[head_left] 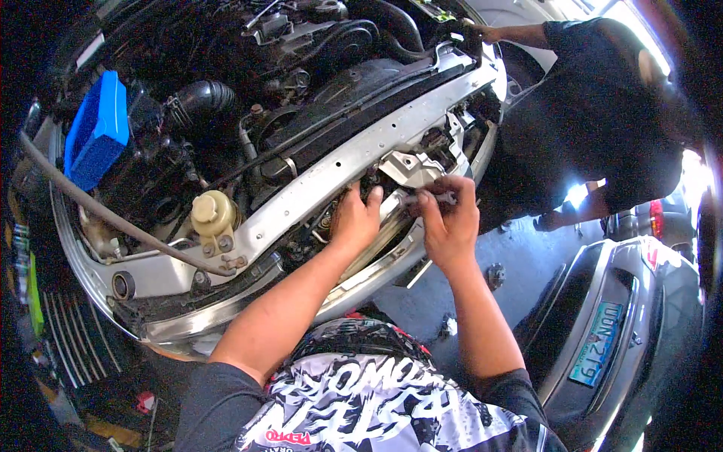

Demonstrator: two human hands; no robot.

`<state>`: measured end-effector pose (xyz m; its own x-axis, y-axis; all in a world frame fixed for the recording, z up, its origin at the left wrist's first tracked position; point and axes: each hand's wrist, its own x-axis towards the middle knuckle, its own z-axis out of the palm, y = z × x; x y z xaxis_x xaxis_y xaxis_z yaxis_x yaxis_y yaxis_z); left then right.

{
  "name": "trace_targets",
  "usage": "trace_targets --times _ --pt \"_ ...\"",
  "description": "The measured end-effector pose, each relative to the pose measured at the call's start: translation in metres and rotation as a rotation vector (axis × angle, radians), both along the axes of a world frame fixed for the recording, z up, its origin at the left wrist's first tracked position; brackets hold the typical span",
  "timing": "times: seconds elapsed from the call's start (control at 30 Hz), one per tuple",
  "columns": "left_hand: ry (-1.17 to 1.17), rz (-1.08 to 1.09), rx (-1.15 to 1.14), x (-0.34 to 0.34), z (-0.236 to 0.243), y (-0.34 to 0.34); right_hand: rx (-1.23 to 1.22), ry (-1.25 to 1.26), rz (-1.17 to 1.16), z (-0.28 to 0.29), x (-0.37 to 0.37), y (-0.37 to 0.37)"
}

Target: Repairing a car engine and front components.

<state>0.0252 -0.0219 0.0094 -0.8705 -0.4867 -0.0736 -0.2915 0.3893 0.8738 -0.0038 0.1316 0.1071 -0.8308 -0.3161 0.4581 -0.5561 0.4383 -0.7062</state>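
Beside latch bracket (410, 167), right hand (449, 218), left hand (356, 218)

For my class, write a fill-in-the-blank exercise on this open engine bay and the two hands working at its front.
1. The box-shaped cover at the far left of the engine bay is ____ in colour.
2. The left hand and right hand work at the silver ____ bracket in the middle of the front crossmember.
3. The round reservoir has a ____ cap.
4. A second person reaches into the bay from the ____ side.

Missing words: blue; latch; cream; right
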Motion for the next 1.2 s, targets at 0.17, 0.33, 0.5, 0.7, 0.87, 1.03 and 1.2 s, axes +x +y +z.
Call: trace_targets --times 0.17,0.33,0.5,0.7,0.87,1.03,1.2 --pt "0.113 0.077 0.100 -0.009 0.001 0.005 0.019 0.158 0.068 -0.010 -0.032 -0.032" --pt "0.167 0.279 0.466 -0.029 -0.008 0.017 0.139 0.172 0.115 -0.016 -0.045 -0.040" --pt "0.165 0.307 0.653 -0.031 -0.013 0.018 0.258 0.246 0.133 -0.014 -0.043 -0.051" --pt "0.099 0.292 0.810 -0.042 -0.046 0.025 0.379 0.298 0.251 -0.006 -0.031 -0.067" --pt "0.290 0.034 0.789 -0.060 -0.117 0.034 0.520 0.184 0.364 0.005 -0.025 -0.076" --pt "0.334 0.024 0.596 -0.064 -0.133 0.035 0.617 0.154 0.449 0.006 -0.034 -0.077" --pt "0.054 -0.053 0.612 -0.042 -0.080 0.013 0.544 0.236 0.411 -0.001 -0.037 -0.074"
